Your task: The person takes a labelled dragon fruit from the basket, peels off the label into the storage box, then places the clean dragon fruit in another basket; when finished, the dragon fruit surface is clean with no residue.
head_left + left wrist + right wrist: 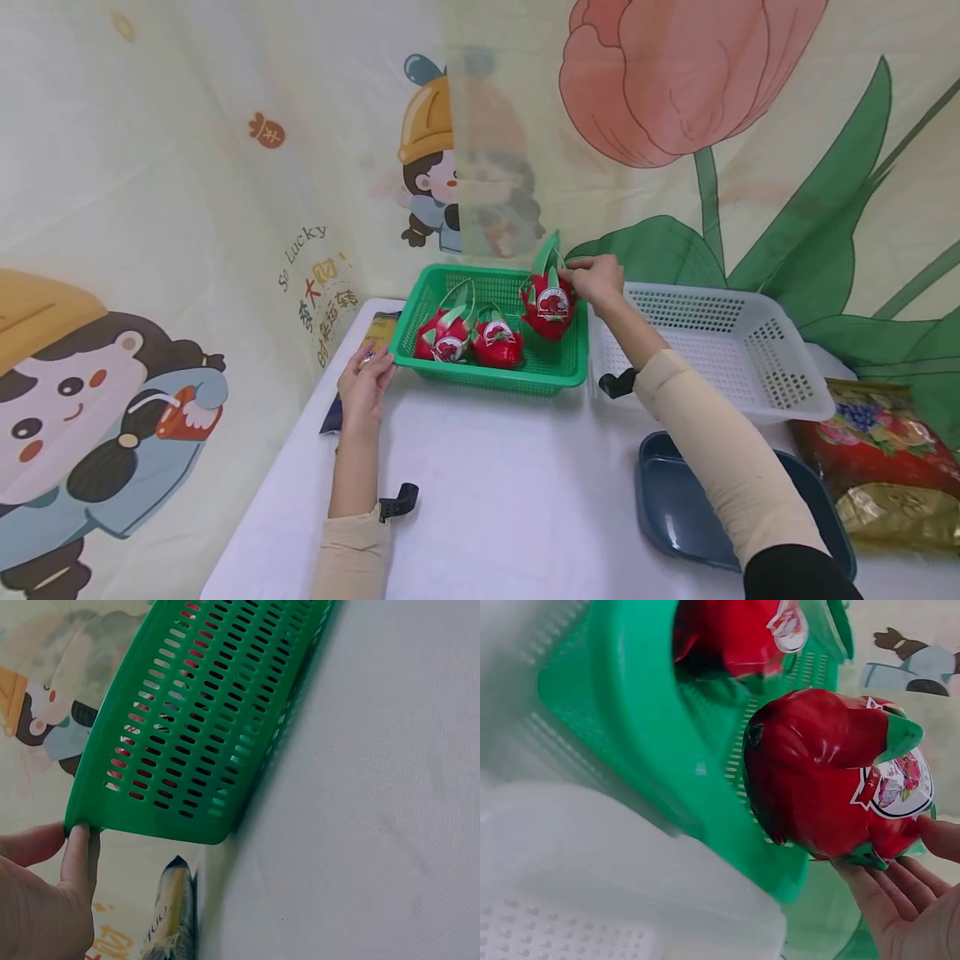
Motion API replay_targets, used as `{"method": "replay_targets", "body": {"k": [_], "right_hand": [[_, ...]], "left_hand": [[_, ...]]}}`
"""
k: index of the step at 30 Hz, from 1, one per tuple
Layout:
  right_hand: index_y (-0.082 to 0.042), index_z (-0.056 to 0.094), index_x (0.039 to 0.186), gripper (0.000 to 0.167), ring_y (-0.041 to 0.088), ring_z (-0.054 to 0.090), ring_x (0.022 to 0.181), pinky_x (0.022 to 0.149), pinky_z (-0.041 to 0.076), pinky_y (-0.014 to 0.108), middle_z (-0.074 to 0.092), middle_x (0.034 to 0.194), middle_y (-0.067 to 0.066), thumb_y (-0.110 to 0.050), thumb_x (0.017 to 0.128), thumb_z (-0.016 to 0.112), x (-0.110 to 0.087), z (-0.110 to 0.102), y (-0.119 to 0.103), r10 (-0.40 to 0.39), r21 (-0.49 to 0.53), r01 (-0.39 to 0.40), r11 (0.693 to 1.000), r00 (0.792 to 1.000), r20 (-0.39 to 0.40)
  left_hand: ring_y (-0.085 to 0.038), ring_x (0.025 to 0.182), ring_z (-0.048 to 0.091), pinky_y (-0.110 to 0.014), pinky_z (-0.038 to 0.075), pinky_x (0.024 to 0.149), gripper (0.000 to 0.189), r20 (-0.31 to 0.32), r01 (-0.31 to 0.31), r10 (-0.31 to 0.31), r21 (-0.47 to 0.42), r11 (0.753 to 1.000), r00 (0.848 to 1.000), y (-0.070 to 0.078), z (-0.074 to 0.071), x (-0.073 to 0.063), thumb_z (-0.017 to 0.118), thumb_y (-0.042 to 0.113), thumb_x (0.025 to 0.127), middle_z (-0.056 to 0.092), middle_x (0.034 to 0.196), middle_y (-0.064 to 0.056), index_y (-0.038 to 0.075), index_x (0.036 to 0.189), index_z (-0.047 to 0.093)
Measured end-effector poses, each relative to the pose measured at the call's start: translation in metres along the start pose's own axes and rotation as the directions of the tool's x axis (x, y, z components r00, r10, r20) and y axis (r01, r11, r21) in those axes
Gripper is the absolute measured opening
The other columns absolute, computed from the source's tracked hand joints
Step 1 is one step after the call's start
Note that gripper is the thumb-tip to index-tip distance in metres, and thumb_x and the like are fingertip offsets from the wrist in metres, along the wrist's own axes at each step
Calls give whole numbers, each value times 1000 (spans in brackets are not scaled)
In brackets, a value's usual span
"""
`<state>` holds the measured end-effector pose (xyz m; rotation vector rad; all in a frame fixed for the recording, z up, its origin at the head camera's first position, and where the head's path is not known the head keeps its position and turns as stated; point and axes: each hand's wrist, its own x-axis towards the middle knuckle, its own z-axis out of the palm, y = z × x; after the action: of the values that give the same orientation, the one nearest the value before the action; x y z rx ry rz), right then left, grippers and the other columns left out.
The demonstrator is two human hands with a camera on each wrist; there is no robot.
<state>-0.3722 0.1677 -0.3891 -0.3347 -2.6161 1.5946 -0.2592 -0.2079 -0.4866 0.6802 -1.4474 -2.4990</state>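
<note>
While the left hand [363, 387] pinches the near-left corner of a green plastic basket [487, 379], the right hand's [600, 282] fingers grip a labelled dragon fruit [552, 305] at the basket's right end; two more dragon fruits [442, 339] lie inside.

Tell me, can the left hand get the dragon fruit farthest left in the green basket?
Probably yes: the left hand holds the green basket by its near corner, close to the leftmost dragon fruit, and nothing covers that fruit from above. It would likely need to let go of the basket first.
</note>
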Motion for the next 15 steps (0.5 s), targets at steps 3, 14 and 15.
{"method": "replay_targets", "body": {"k": [3, 14, 15], "right_hand": [[-5, 73, 130, 38, 30, 67, 103, 90, 62, 44, 69, 125, 16, -27, 98, 75, -4, -6, -4, 16, 50, -16, 999, 1000, 3], [-2, 70, 133, 41, 27, 67, 107, 90, 63, 43, 69, 124, 18, -24, 99, 74, -22, -18, -12, 13, 163, -19, 986, 999, 42], [-2, 70, 133, 40, 27, 68, 106, 90, 63, 43, 69, 124, 18, -24, 99, 74, -24, -18, -13, 11, 169, -18, 986, 999, 42]], "left_hand": [[-14, 108, 72, -28, 57, 98, 66, -3, -8, 8, -4, 1000, 1000, -1, 0, 0, 64, -9, 97, 62, 138, -15, 8, 157, 45], [-13, 103, 74, -29, 57, 97, 70, -25, -10, 9, -34, 999, 1000, 0, 1, -2, 65, -12, 95, 73, 117, -6, 9, 158, 43], [-13, 104, 74, -29, 57, 97, 71, -22, -7, 6, -34, 999, 1000, 0, 1, -3, 65, -12, 95, 73, 115, -5, 9, 159, 41]]}}
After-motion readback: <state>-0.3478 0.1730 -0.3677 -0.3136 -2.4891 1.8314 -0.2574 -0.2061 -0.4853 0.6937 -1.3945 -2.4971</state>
